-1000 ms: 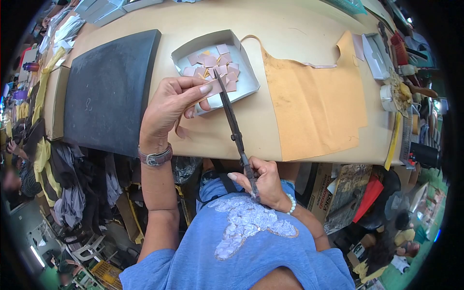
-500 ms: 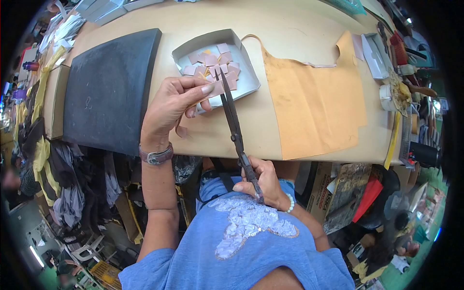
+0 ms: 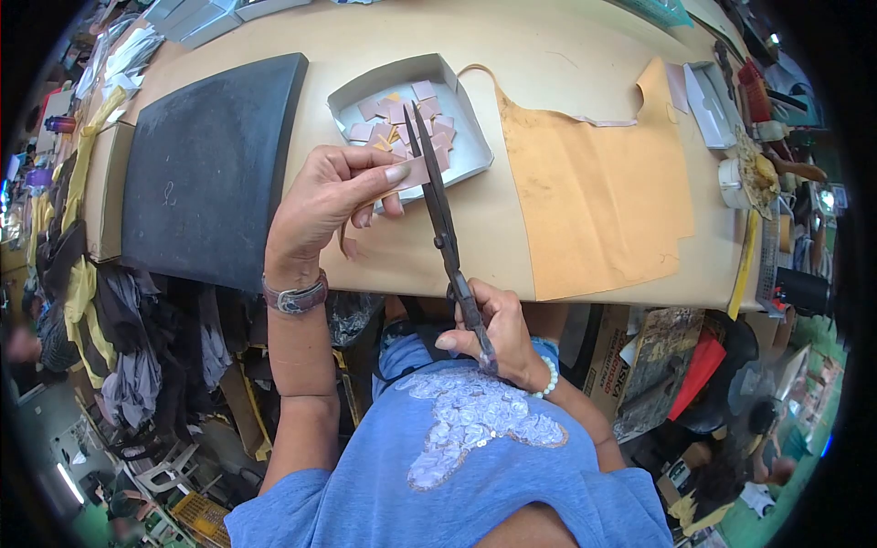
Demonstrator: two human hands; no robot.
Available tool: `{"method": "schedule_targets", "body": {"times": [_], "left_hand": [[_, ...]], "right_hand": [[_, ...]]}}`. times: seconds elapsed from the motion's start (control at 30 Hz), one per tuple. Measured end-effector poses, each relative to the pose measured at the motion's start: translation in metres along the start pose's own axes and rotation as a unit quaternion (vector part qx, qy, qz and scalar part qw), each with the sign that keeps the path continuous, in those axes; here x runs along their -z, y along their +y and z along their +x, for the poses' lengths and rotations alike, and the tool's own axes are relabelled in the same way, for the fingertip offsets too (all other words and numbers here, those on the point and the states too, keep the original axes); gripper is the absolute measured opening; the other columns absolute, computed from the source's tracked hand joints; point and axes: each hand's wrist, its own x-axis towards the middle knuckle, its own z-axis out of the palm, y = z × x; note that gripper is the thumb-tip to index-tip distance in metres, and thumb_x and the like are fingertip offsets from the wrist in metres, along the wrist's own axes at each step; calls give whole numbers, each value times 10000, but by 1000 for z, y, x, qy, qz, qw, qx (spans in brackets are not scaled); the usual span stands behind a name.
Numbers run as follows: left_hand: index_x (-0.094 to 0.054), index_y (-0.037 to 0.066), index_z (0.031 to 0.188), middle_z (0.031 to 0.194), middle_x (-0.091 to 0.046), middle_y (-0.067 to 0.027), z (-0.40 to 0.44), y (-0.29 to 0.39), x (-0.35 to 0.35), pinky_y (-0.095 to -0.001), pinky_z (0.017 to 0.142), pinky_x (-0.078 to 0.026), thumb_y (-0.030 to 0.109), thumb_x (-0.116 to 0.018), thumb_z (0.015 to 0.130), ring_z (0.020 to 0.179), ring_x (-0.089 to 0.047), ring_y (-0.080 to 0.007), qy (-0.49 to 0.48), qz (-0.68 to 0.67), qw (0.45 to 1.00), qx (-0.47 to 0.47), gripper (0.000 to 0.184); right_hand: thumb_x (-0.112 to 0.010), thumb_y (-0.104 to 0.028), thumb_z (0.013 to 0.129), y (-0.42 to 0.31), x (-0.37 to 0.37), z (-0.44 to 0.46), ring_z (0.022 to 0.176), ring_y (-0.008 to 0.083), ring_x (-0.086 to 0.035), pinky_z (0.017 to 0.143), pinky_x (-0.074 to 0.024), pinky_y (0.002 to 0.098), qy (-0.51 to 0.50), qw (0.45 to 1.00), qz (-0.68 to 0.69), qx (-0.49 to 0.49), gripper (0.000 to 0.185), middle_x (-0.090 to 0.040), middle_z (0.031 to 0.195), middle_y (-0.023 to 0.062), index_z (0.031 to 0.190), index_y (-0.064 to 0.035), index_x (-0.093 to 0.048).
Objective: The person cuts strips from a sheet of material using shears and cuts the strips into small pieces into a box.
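My left hand (image 3: pixel 333 196) pinches a thin strip (image 3: pixel 413 173), pinkish like leather, between thumb and fingers. The strip's tail curls down below the hand. My right hand (image 3: pixel 501 333) is wrapped round the handles of long dark scissors (image 3: pixel 440 215), whose blades point away from me, slightly parted, at the strip's free end. Beyond the blades stands a shallow white box (image 3: pixel 472 151) holding several small pinkish and tan cut squares (image 3: pixel 399 111). My left fingers are over the box's near edge.
A black slab (image 3: pixel 210 173) lies at the left of the table (image 3: pixel 402 36). To the right is a large tan sheet of leather (image 3: pixel 598 201) with an irregular edge. A small white box (image 3: pixel 711 105), a brush (image 3: pixel 751 91) and a pot (image 3: pixel 734 183) stand at the far right.
The scissors have shifted slightly, and their blade tips are higher and parted around the strip's end. My left hand still holds the strip in nearly the same place.
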Motion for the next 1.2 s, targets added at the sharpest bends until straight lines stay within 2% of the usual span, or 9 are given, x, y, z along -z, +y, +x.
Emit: {"method": "schedule_targets", "body": {"times": [0.13,0.23,0.33,0.53,0.63,0.73,0.87,1.03,1.2], "left_hand": [[-619,-46,922,588,-596,-53,3,-1,3,-124,362,-314,147,-606,818,395,-427,-7,2,-5,1000,-11,219],[-619,-42,925,608,-598,-48,6,-2,7,-131,388,-317,171,-613,819,421,-419,-12,10,-8,1000,-18,238],[-615,-36,933,628,-602,-48,8,0,9,-133,404,-320,181,-613,823,439,-415,-14,20,-15,999,-29,243],[-591,-32,950,618,-598,-46,12,-1,2,-125,397,-324,171,-604,829,417,-419,-8,40,-12,998,-37,236],[-577,-27,954,609,-596,-42,11,0,0,-122,391,-323,171,-605,828,403,-418,-5,47,13,998,-45,237],[-570,-20,957,611,-600,-42,11,-2,1,-122,394,-322,178,-608,828,406,-423,-6,45,16,997,-54,239],[-570,-19,954,613,-601,-44,11,-3,4,-117,396,-327,183,-605,830,411,-430,-2,40,16,998,-50,240],[-577,-39,958,610,-599,-52,8,-2,2,-113,381,-345,181,-591,839,406,-437,0,37,26,999,-12,250],[-597,-53,973,629,-610,-48,0,-4,11,-138,384,-331,208,-612,821,437,-437,-11,15,-7,1000,26,303]], "right_hand": [[-798,-340,625,0,-6,-1,488,51,-311,419,-270,226,42,996,-11,-75,474,-345,504,-43,590,-46,-428],[-806,-335,613,3,-4,-1,490,50,-305,421,-268,231,37,995,-8,-94,481,-344,504,-41,582,-40,-428],[-814,-330,598,10,0,-9,491,52,-305,425,-273,236,11,997,38,-59,479,-345,506,-33,594,-36,-436],[-824,-332,577,11,5,-17,491,57,-322,429,-282,234,-10,1000,-21,-10,479,-372,513,-32,621,-38,-448],[-828,-336,570,7,4,-16,498,56,-335,432,-289,227,7,999,-39,-34,485,-383,516,-27,624,-38,-449],[-828,-322,576,13,5,-15,502,55,-346,433,-295,223,-9,1000,0,-13,478,-392,517,-18,621,-38,-446],[-823,-306,590,4,5,-16,500,52,-345,430,-293,223,-15,1000,-23,-14,466,-389,514,-16,614,-40,-440],[-805,-313,620,7,1,-15,484,53,-328,416,-278,224,9,998,-52,-43,458,-357,495,-30,608,-41,-436],[-796,-330,628,15,2,-18,477,56,-323,411,-270,228,31,998,-7,-54,468,-344,493,-34,601,-46,-425]]}}
